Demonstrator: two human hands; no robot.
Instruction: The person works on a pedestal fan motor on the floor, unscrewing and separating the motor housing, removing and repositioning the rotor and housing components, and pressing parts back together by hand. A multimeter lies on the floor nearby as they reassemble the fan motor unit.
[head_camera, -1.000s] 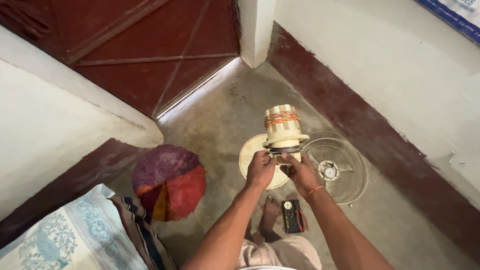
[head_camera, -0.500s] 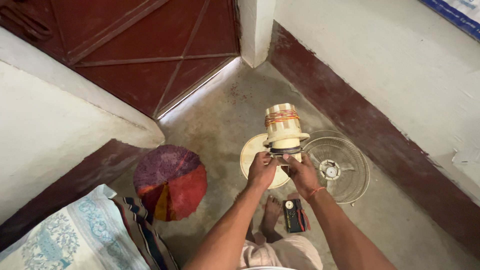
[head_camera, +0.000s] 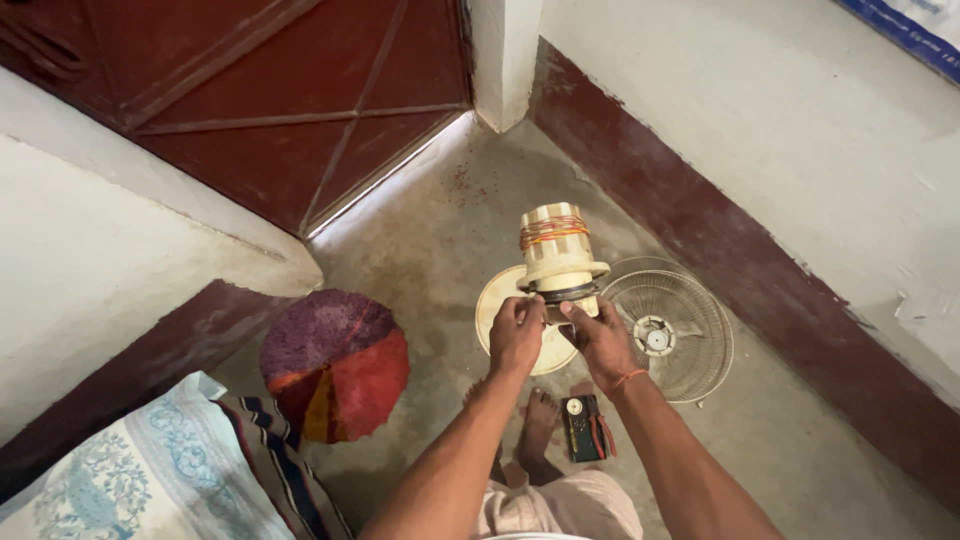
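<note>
1. While standing barefoot on the floor (head_camera: 420, 240), a person is holding up one cream fan motor (head_camera: 556, 258) with both hands.
2. The left hand (head_camera: 516, 335) is gripping its lower edge, and the right hand (head_camera: 600, 340) is pinching the dark ring under it, likely to keep it steady.
3. Lying on the floor below are one round fan base (head_camera: 492, 312), one wire fan guard (head_camera: 672, 330), one small black tester (head_camera: 582, 428) and one round colourful mat (head_camera: 335, 365).
</note>
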